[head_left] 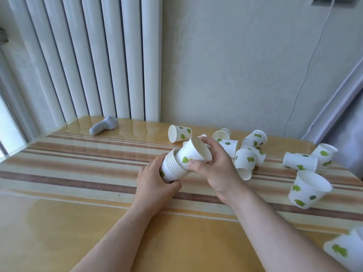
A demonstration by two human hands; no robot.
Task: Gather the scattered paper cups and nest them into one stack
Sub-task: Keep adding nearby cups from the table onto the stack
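Note:
My left hand (155, 182) grips a tilted stack of nested white paper cups (172, 165) with green leaf prints, held just above the table. My right hand (216, 165) holds a single cup (196, 152) whose base sits partly inside the stack's mouth, its opening facing up and right. Several loose cups lie scattered behind and to the right: one on its side (179, 133), a cluster (245, 154), a pair (306, 160), one upright (308, 189) and one at the lower right edge (343, 250).
The table (88, 173) has a glossy striped cover. A grey handheld device (104, 125) lies at the back left. White radiator columns (88, 55) and a wall stand behind. A grey curtain (345, 118) hangs at the right.

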